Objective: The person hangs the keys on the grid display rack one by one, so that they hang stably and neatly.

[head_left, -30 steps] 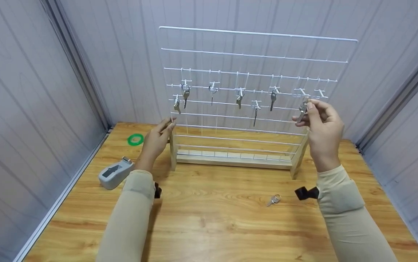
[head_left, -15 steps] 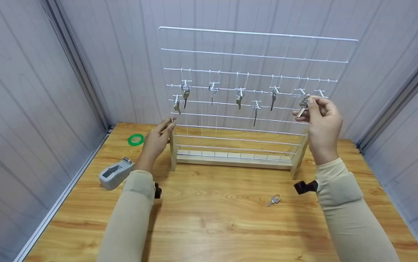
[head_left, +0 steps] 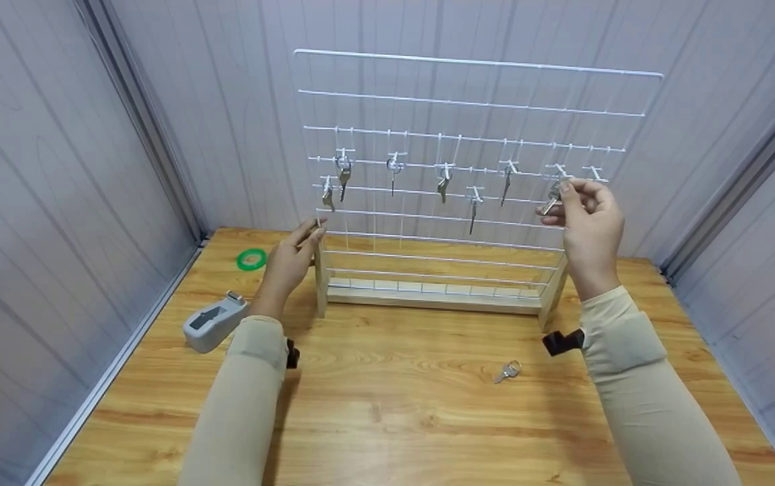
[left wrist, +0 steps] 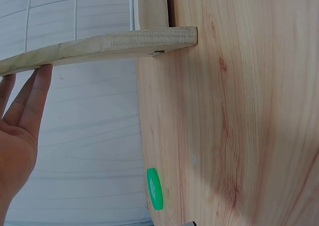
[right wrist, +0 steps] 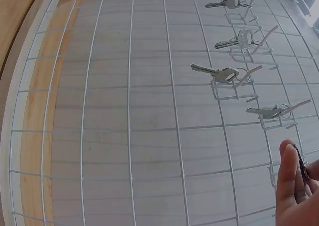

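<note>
My right hand (head_left: 593,233) pinches a silver key (head_left: 550,204) between thumb and fingers, close beneath a white hook (head_left: 558,169) on the right of the wire grid rack (head_left: 482,63). The key's ring end is mostly hidden by the fingertips. In the right wrist view the key (right wrist: 302,162) shows as a dark edge between the fingers. My left hand (head_left: 286,263) touches the rack's left wooden post (left wrist: 109,44) with extended fingers. Several keys hang by rings from hooks across the grid, among them one key (head_left: 508,182) just left of my right hand.
One loose key (head_left: 509,371) with a ring lies on the wooden table (head_left: 387,432) before the rack. To the left are a grey tape dispenser (head_left: 215,324) and a green tape roll (head_left: 251,259). A further hook (head_left: 595,173) is at the grid's far right. Panel walls enclose the table.
My right hand has moved slightly up and left with the key, nearer to the hook. The left hand has stayed at the post.
</note>
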A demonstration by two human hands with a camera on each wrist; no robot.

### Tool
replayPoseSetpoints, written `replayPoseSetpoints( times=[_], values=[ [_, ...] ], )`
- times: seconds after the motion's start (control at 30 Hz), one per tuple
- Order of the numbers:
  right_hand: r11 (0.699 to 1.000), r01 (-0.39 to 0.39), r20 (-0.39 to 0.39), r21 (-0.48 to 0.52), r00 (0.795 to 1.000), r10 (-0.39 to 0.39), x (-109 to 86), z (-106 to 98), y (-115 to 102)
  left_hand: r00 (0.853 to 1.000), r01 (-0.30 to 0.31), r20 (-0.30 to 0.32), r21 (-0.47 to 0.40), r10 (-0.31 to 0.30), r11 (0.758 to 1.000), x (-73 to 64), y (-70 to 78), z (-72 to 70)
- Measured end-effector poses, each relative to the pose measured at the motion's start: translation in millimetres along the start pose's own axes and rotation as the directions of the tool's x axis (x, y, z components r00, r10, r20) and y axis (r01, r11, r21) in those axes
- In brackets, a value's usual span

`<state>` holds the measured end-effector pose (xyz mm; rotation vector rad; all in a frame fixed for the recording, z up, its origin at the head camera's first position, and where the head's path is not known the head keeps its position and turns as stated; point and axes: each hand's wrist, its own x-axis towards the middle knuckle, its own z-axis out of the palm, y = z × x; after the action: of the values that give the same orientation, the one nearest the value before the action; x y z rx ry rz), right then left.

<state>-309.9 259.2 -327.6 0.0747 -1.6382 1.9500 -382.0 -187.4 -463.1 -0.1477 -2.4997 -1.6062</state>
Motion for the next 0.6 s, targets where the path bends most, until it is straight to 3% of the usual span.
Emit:
replayPoseSetpoints(
  times=[0.6],
  values=[
    [0.996,-0.026,0.03,-0.088,0.999,0.029,-11.2,-9,1,1.0,-0.025,0.002,0.011,0.025,1.0,0.3,-2.0,-0.6]
  ],
)
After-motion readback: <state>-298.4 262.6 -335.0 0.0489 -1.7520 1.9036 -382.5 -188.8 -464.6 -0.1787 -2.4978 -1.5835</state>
